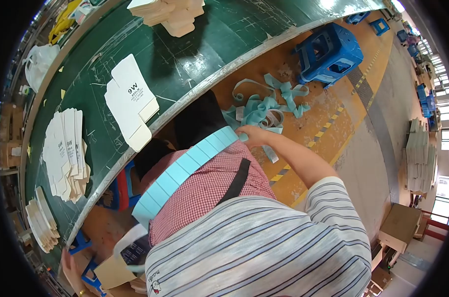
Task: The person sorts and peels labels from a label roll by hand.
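Note:
My right hand (254,136) is closed on one end of a light blue label strip (185,163), divided by crosswise lines. The strip runs across my lap over a red checked apron (200,183) and bends down at the left. My left hand (70,270) is low at the left, beside the table edge, fingers stretched out and nothing visible in them. A flat white carton marked 9W (130,99) lies on the green table (101,148), reaching over its edge. A stack of similar cartons (66,153) lies further left.
Loose blue strip (264,109) lies tangled on the floor past my right hand. A blue plastic stool (331,52) stands beyond it. More cartons (170,15) are piled at the table's far end, and an open cardboard box (116,271) is below the table edge at lower left.

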Motion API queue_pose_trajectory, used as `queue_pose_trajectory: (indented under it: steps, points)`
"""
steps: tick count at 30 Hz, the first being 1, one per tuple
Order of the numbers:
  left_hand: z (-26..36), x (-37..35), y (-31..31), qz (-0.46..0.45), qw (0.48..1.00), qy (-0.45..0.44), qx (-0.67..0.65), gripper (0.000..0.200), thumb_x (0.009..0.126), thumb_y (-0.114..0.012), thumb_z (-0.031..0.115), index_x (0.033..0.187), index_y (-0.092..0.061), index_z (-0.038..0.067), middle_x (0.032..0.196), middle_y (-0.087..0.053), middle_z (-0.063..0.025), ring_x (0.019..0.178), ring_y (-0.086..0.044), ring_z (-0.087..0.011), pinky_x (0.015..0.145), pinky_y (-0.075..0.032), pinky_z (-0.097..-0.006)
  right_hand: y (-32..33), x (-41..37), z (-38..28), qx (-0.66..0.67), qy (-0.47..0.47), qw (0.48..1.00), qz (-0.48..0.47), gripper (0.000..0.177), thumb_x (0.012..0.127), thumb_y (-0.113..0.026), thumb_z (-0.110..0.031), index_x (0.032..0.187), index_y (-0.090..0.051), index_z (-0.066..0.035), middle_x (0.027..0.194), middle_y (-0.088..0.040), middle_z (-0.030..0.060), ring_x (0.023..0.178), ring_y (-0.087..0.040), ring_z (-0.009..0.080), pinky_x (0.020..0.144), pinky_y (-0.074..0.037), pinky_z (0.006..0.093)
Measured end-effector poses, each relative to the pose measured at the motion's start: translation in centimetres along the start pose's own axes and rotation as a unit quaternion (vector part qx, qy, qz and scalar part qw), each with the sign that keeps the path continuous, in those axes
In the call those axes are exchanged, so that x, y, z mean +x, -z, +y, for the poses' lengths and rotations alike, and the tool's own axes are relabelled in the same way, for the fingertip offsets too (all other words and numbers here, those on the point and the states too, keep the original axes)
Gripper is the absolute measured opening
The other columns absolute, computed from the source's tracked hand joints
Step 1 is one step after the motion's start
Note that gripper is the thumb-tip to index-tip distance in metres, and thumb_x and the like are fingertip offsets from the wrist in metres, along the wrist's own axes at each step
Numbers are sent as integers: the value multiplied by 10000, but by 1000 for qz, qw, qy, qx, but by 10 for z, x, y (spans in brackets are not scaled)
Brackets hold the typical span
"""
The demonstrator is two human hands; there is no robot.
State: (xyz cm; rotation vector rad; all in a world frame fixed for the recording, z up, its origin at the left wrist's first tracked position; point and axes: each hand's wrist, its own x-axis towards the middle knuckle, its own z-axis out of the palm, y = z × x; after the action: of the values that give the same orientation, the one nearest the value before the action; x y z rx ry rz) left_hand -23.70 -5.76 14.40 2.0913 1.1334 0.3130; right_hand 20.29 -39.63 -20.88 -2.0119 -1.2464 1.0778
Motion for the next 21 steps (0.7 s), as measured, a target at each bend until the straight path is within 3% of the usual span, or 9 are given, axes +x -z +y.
queue_pose_trajectory:
  steps: [1, 5, 6, 10, 12, 13, 15, 18, 21]
  points:
    - [-75, -31, 104, 81, 976, 192, -54, 388, 980, -475, 197, 1329, -545, 43, 1297, -574, -100, 1202, -530, -179, 963, -433, -315, -7, 3, 0, 15, 2, 999, 44, 657, 710, -763, -278, 1285, -536, -55, 1197, -597, 194, 1123, -561, 362, 945, -456, 407]
    - [22, 19, -7, -46, 998, 15, -51, 328, 934, -519, 142, 1223, -591, 3, 1113, -612, -87, 1057, -570, -175, 944, -439, -311, -38, 20, 3, 15, 2, 981, 193, 466, 764, -686, -153, 1207, -584, -48, 1170, -617, 200, 1097, -573, 376, 934, -463, 403]
    - [56, 22, -43, -111, 990, 38, -78, 337, 885, -556, 92, 1204, -607, -3, 1124, -614, -97, 1047, -578, -176, 940, -446, -307, -42, 22, 1, 5, -8, 975, 221, 437, 771, -677, -129, 1192, -590, -47, 1161, -621, 202, 1082, -580, 379, 927, -468, 398]
    - [136, 44, -155, -297, 926, -224, -68, 483, 808, -655, 79, 1280, -566, 25, 1220, -574, -133, 1095, -566, -226, 934, -451, -308, -11, 3, -48, -7, -7, 955, 297, 378, 748, -638, -35, 1125, -632, -63, 1050, -649, 199, 1018, -597, 388, 887, -480, 406]
    - [162, 51, -193, -279, 908, -313, -23, 626, 784, -725, 127, 1360, -493, 44, 1317, -512, -167, 1171, -527, -295, 977, -435, -339, 54, -22, -120, -87, 44, 945, 312, 375, 725, -648, -27, 1097, -644, -73, 1006, -666, 164, 971, -619, 364, 855, -488, 401]
    - [166, 55, -212, -218, 886, -409, 27, 743, 763, -766, 173, 1404, -421, 23, 1357, -476, -183, 1217, -492, -335, 1030, -403, -388, 77, -33, -154, -161, 87, 923, 339, 369, 713, -657, -34, 1080, -649, -73, 985, -673, 139, 939, -631, 342, 836, -493, 396]
    - [182, 53, -234, -153, 876, -456, 38, 934, 691, -822, 211, 1438, -317, -34, 1362, -456, -235, 1240, -467, -372, 1052, -383, -424, 115, -55, -223, -285, 174, 848, 412, 349, 696, -669, -50, 1044, -657, -71, 943, -683, 96, 873, -651, 295, 807, -500, 382]
    - [201, 48, -230, -68, 874, -480, -25, 768, 742, -716, 83, 1413, -366, -44, 1266, -538, -239, 1150, -547, -382, 1004, -431, -417, 145, -71, -298, -377, 302, 708, 515, 232, 715, -639, -102, 943, -639, -63, 812, -633, 55, 753, -638, 222, 786, -487, 353]
    - [196, 56, -191, 8, 856, -516, 37, 599, 786, -622, 20, 1355, -450, -59, 1210, -595, -228, 1100, -598, -366, 964, -464, -402, 151, -65, -317, -386, 351, 647, 556, 145, 730, -615, -136, 857, -601, -68, 702, -573, 32, 680, -610, 190, 773, -470, 328]
